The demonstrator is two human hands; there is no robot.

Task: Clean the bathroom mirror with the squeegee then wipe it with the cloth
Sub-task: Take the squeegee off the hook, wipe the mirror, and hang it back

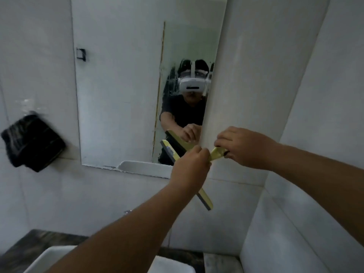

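The bathroom mirror (118, 85) hangs on the white tiled wall, with soapy streaks in its lower right part. A yellow squeegee (205, 199) with a dark rubber blade is tilted diagonally in front of the mirror's lower right corner. My left hand (190, 167) grips the blade bar near its middle. My right hand (244, 147) is closed on the yellow handle (216, 153) just right of the mirror edge. A dark cloth (32, 142) hangs on the wall left of the mirror.
A white basin (41, 261) sits on a dark counter (25, 243) below. A white wall column (246, 75) juts out right of the mirror. The mirror reflects a person wearing a headset.
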